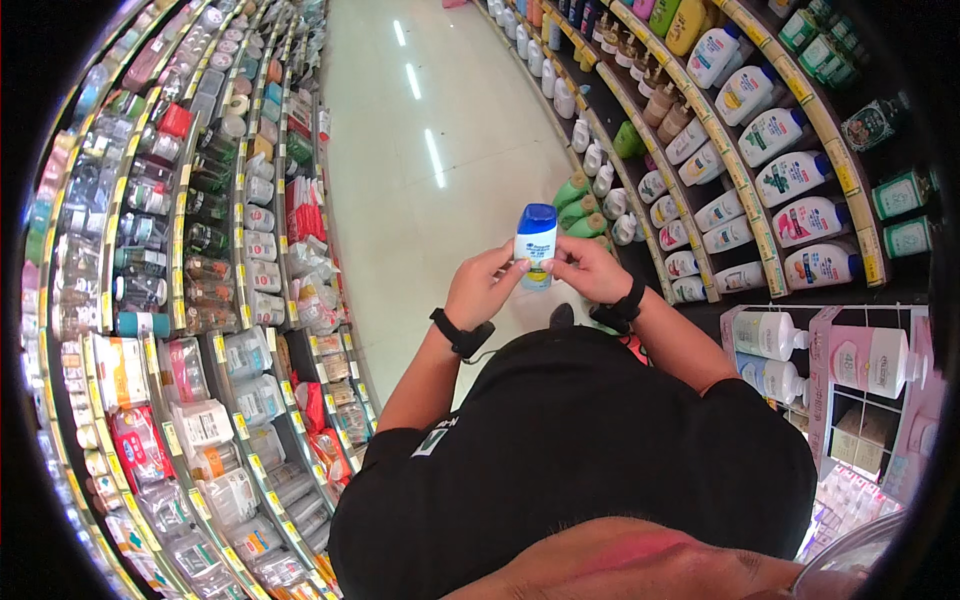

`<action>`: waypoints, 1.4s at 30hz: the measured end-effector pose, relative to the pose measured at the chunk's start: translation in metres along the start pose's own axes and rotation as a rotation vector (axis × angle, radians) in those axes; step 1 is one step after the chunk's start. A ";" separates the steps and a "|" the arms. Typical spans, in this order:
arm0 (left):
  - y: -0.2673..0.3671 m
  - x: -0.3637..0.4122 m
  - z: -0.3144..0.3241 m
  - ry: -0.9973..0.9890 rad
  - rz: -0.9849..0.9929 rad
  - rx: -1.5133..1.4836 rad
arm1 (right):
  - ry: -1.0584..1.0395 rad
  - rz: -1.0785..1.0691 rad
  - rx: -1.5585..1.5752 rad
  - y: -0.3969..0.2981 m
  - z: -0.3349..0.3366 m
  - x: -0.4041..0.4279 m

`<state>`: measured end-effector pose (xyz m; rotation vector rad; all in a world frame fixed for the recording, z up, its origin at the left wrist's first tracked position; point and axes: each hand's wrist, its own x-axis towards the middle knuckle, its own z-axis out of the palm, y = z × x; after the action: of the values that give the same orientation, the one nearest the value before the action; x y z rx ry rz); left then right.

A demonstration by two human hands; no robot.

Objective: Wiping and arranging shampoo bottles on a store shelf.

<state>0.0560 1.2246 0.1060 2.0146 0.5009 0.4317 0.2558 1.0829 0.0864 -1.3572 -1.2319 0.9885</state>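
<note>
A small white shampoo bottle (535, 246) with a blue cap stands upright in front of my chest, over the aisle floor. Its front label, with a yellow patch, faces me. My left hand (486, 283) grips its left side, the thumb resting on the label. From the other side my right hand (592, 268) holds it too, thumb also against the label. The fingers behind the bottle are partly hidden. Each wrist wears a black band with a dark device.
Shelves of shampoo bottles (776, 135) line the right, with green bottles (581, 214) low beside my right hand. Jars (142, 195) and packaged goods (259, 397) fill the left shelves. A pale tiled floor (442, 97) runs between. A wire rack (862, 401) stands at lower right.
</note>
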 end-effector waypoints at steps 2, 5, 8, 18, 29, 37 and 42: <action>0.004 0.018 0.003 -0.027 -0.003 0.073 | 0.016 0.082 -0.093 -0.002 -0.018 0.003; 0.009 0.043 0.012 -0.045 0.027 0.054 | 0.066 0.033 -0.022 0.001 -0.034 0.005; 0.010 0.061 0.021 -0.053 0.031 0.021 | 0.055 0.051 -0.016 0.014 -0.053 0.007; 0.004 0.094 0.029 -0.059 0.002 0.050 | 0.032 0.037 0.052 0.023 -0.081 0.027; -0.028 0.127 0.001 -0.049 -0.017 0.008 | 0.027 0.077 0.002 0.032 -0.080 0.077; -0.040 0.160 -0.039 -0.135 -0.025 -0.025 | 0.087 0.128 0.012 0.020 -0.074 0.120; -0.052 0.174 -0.067 -0.123 0.047 -0.037 | 0.110 0.076 -0.045 0.013 -0.064 0.145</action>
<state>0.1617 1.3865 0.1071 2.0063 0.3676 0.3408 0.3415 1.2171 0.0912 -1.4829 -1.1330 0.9308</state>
